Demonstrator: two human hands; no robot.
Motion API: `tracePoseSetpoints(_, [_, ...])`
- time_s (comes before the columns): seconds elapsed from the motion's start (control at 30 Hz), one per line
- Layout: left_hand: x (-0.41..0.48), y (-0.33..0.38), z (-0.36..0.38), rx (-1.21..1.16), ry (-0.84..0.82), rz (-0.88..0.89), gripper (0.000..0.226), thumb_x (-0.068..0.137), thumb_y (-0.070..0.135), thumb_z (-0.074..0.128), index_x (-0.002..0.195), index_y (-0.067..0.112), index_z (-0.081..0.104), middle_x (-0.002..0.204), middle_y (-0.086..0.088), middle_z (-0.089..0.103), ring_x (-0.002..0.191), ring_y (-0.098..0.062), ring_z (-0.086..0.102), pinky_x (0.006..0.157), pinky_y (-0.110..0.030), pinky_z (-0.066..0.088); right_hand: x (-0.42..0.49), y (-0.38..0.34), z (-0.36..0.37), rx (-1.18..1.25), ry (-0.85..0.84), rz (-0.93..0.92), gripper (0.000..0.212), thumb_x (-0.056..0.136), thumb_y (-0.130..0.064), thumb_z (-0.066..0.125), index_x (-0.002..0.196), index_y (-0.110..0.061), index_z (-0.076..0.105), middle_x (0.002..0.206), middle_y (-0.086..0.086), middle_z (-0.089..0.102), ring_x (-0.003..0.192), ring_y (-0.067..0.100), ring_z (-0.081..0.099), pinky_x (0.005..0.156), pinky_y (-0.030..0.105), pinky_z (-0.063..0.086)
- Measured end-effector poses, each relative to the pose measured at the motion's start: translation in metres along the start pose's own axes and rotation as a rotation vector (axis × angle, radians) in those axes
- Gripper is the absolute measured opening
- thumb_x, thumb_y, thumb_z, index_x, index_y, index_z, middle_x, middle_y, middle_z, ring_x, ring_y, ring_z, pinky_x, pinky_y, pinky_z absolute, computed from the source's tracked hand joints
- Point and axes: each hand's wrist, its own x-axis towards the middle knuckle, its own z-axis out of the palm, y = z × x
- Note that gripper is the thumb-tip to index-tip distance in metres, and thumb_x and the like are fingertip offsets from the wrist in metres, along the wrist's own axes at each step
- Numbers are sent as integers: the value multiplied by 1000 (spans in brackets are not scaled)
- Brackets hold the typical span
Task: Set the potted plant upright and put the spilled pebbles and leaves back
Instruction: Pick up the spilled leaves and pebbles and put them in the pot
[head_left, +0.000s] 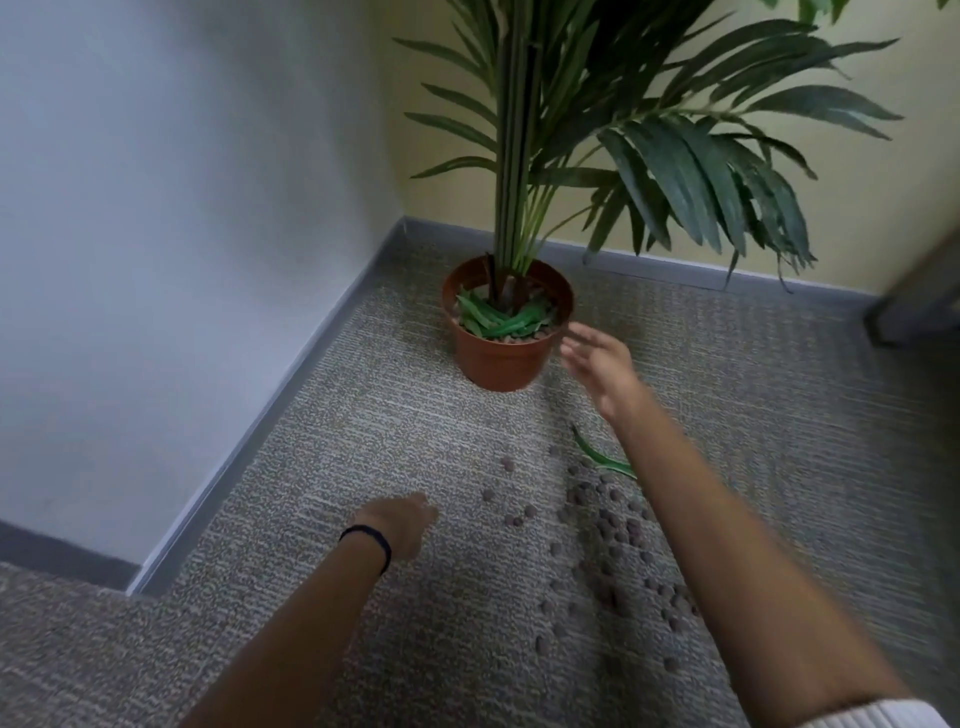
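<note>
Because the pot already stands upright, what remains lies near: brown pebbles (613, 540) strewn over the carpet (322, 415) at right, one green leaf (602, 457) just beyond them. The left hand (402, 525) hovers left of the scatter, fingers loosely curled, holding nothing visible. Farther off, the right hand (602, 364) is spread open just beside the pot (498, 358), where loose leaves top the pebbles, in the far corner.

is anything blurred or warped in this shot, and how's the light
Head view: the right hand beside the pot is motion-blurred; the pebbles look soft; the wide lens bends the baseboard; light is dim and even, no glare.
</note>
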Motion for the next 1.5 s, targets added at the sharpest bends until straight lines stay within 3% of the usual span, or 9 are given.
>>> tracePoseSetpoints(0.2, [-1, 5, -4, 40, -29, -2, 56, 102, 15, 38, 154, 18, 17, 163, -6, 3, 146, -28, 25, 116, -39, 32, -22, 59, -97, -334, 263, -73, 24, 88, 12, 53, 111, 14, 59, 121, 29, 60, 112, 33, 59, 104, 36, 44])
tracePoseSetpoints(0.33, [7, 23, -16, 99, 15, -31, 45, 102, 20, 36, 147, 13, 32, 159, -11, 18, 140, -30, 36, 113, -40, 36, -51, 92, -153, -572, 254, -97, 29, 85, 17, 50, 114, 18, 55, 120, 32, 58, 115, 41, 56, 72, -2, 42])
tracePoseSetpoints(0.5, [8, 62, -30, 187, 251, 36, 49, 101, 15, 38, 149, 16, 26, 147, -16, 31, 129, -31, 45, 102, -39, 44, -87, 128, -205, -1095, 81, -56, 51, 84, -20, 68, 132, -13, 54, 142, 24, 39, 134, 33, 37, 107, 24, 29])
tracePoseSetpoints(0.63, [14, 98, -46, 124, 309, 172, 59, 100, 10, 40, 153, 16, 16, 158, -19, 12, 139, -34, 32, 108, -41, 40, -107, 148, -216, -1451, -36, -39, 65, 89, -45, 55, 147, -28, 30, 157, 18, 10, 146, 31, 12, 118, 38, 19])
tracePoseSetpoints(0.83, [30, 151, -52, 80, 260, 298, 66, 101, 7, 36, 156, 14, -1, 160, -17, -14, 149, -34, 8, 118, -44, 27, -132, 163, -213, -1514, -131, -62, 63, 96, -48, 39, 151, -29, 14, 160, 12, -4, 148, 31, -1, 119, 44, 16])
tracePoseSetpoints(1.03, [46, 173, -48, 157, 172, 418, 89, 92, 12, 61, 154, 33, 0, 160, -3, -22, 149, -33, -9, 120, -54, 12, -151, 178, -218, -1604, -247, -185, 56, 99, -27, 39, 149, -31, 14, 161, 5, -4, 148, 29, -2, 117, 44, 21])
tracePoseSetpoints(1.17, [51, 172, -44, 258, 246, 485, 76, 92, 2, 57, 153, 29, 20, 163, -4, -4, 149, -34, 6, 119, -52, 20, -157, 180, -219, -1629, -255, -226, 70, 92, 5, 42, 148, -29, 17, 160, -1, 2, 148, 26, 3, 113, 44, 32])
tracePoseSetpoints(1.3, [52, 168, -39, 190, 403, 551, 50, 96, 0, 49, 142, 14, 37, 155, -11, 21, 138, -30, 32, 107, -40, 41, -156, 178, -219, -1655, -258, -297, 62, 91, 2, 45, 145, -22, 25, 156, 4, 17, 143, 25, 19, 111, 38, 34])
tracePoseSetpoints(1.5, [54, 166, -33, 163, 440, 574, 35, 96, -1, 45, 130, 6, 45, 138, -16, 39, 121, -30, 46, 86, -34, 44, -155, 172, -219, -1677, -271, -331, 54, 92, -6, 45, 141, -19, 28, 148, 3, 27, 134, 22, 30, 99, 34, 43])
